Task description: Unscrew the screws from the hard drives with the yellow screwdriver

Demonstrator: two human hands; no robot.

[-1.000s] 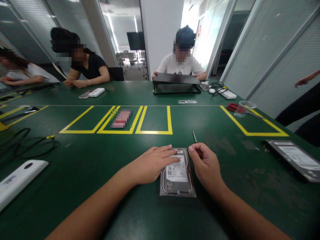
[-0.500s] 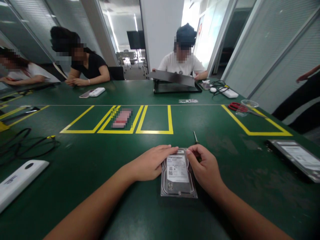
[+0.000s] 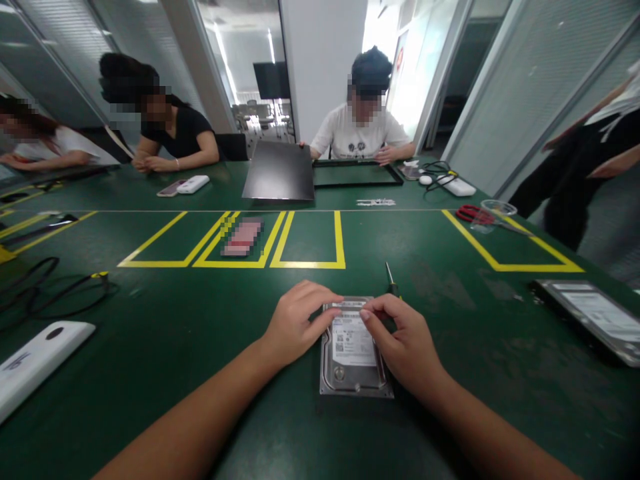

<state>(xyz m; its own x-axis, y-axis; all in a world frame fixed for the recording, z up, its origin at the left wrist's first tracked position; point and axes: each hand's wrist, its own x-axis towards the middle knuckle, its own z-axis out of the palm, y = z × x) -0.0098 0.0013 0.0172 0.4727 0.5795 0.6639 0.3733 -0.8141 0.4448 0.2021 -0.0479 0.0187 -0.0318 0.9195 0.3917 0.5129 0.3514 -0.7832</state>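
Note:
A hard drive (image 3: 357, 377) with a white label (image 3: 353, 343) lies flat on the green table in front of me. My left hand (image 3: 303, 323) is at its upper left corner, thumb and fingers parted, fingertips over the label's top edge. At the upper right corner is my right hand (image 3: 403, 333), its thumb and index finger brought together over the label. Whatever may be between those fingertips is too small to make out. Just beyond the right hand lies a screwdriver (image 3: 389, 277), its shaft pointing away and its handle partly hidden.
Another hard drive (image 3: 593, 317) lies at right. Scissors (image 3: 473, 213) and a clear plastic cup (image 3: 499, 208) are farther back. At left are a white power bank (image 3: 43, 367) and a black cable (image 3: 65, 293). Across the table a person (image 3: 363, 130) handles a dark panel (image 3: 280, 172).
My left fingers have lifted from lying along the drive's top and parted from the thumb. My right fingertips have moved left onto the label. The person opposite has moved the panel leftward.

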